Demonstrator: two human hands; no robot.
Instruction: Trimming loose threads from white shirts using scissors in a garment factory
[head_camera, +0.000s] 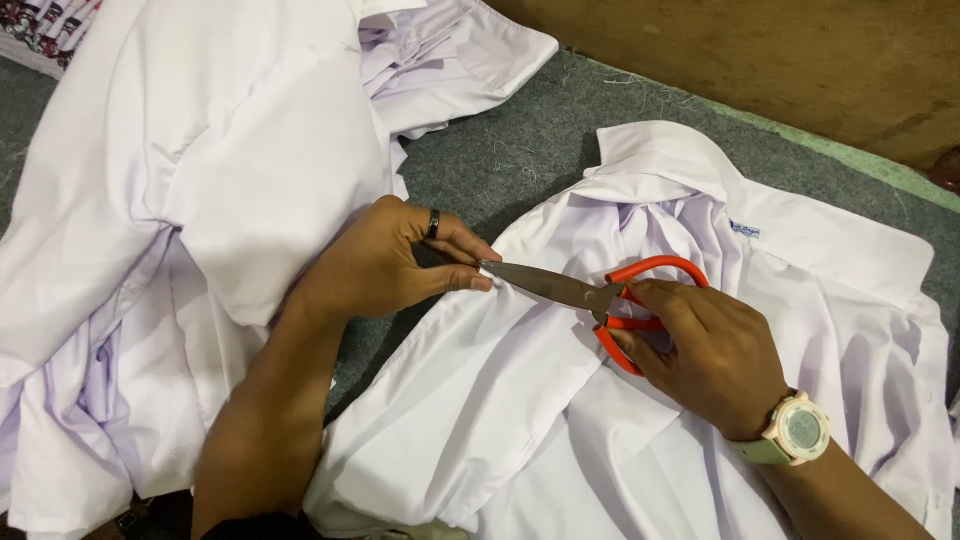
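Scissors (600, 300) with orange-red handles and dull steel blades lie across a white shirt (560, 420) spread over the grey felt-covered table (520, 150), roughly at the middle of the surface. The right hand (710, 350) has its grip closed on the handles, fingers wrapped over the loops, a pale wristwatch (798, 430) strapped at the wrist. The blades point away from that hand, shut or nearly so, their tip meeting the left hand (385, 265). That hand's grip is pinched tight, thumb against fingertips, on a small bit of the shirt's edge or a thread right at the blade tip; which of the two cannot be told. A dark ring (433, 223) sits on one of its fingers. The shirt's collar (660, 155) lies toward the far edge of the table, with a small label just beside it. A heap of more white shirts (200, 200) covers the table's left side, touching the left forearm. Beyond the far edge runs a brown wooden board (760, 60).
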